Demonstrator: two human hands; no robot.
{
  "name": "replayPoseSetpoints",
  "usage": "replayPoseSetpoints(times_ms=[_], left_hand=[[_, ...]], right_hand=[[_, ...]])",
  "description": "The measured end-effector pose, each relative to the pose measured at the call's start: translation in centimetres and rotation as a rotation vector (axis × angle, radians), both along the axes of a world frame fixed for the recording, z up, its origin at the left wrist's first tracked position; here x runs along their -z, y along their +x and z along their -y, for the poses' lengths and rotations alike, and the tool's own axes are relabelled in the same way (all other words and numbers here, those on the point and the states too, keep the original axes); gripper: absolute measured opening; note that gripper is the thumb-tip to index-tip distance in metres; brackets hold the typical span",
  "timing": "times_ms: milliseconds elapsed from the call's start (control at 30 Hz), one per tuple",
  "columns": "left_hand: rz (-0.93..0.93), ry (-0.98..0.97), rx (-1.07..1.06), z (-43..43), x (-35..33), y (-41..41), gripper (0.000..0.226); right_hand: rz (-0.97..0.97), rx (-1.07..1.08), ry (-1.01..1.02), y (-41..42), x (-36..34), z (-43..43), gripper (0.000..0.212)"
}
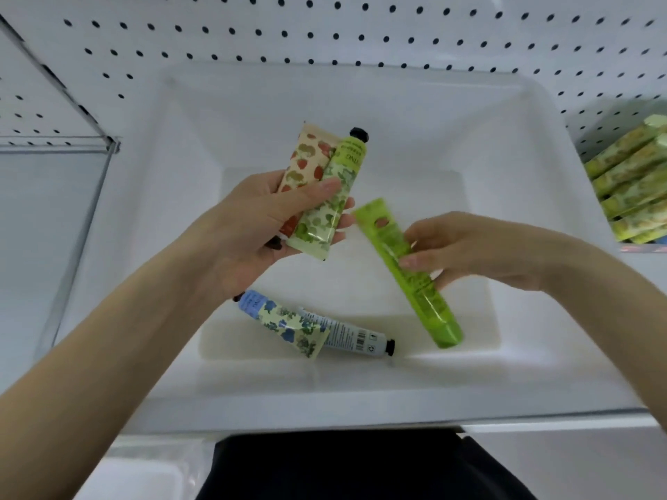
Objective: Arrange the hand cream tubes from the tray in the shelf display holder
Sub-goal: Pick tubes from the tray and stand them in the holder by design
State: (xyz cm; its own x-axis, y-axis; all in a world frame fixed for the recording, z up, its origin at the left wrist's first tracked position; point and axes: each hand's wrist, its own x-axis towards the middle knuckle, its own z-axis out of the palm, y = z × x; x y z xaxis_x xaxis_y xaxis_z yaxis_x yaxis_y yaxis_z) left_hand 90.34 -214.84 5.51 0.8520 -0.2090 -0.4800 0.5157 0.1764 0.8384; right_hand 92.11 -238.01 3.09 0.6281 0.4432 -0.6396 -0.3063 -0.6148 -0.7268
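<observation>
Dark clothing (343,467) is bordering the tray (541,146). Left hand (252,225) is clasping two tubes (346,164); right hand (480,250) is pinching a green tube (429,301), best kept cap-aligned for the holder (628,182).

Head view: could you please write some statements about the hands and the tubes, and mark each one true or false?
1. The left hand holds two tubes, a strawberry tube and a leaf tube. True.
2. The right hand holds nothing. False: it holds a bright green tube above the tray.
3. Two tubes lie in the tray, a blue-flower tube and a pale blue tube. True.
4. The tubes stacked at the right edge are red. False: these stacked tubes are yellow-green.
</observation>
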Motion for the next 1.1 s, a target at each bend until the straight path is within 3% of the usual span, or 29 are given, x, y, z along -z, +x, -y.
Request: replayPoseSetpoints(times_ms=[133,267,567,933,1100], left_hand=[[0.01,0.026,-0.025,0.1,0.1,0.0,0.047],[0.017,0.076,0.061,0.3,0.1,-0.2,0.056],[0.097,0.18,0.23,0.7,0.2,-0.5,0.05],[0.119,0.201,0.233,0.6,0.0,-0.1,0.066],[0.106,0.182,0.21,0.4,0.1,-0.2,0.054]], right_hand=[[-0.063,0.276,0.322,0.5,-1.5,-0.1,0.043],[-0.105,0.441,0.482,0.4,-2.3,-1.0,0.037],[-0.058,0.58,0.533,0.6,-2.6,-2.9,0.048],[0.035,0.577,0.562,0.5,-3.1,-4.2,0.038],[0.068,0.549,0.539,0.5,-2.7,-4.7,0.043]])
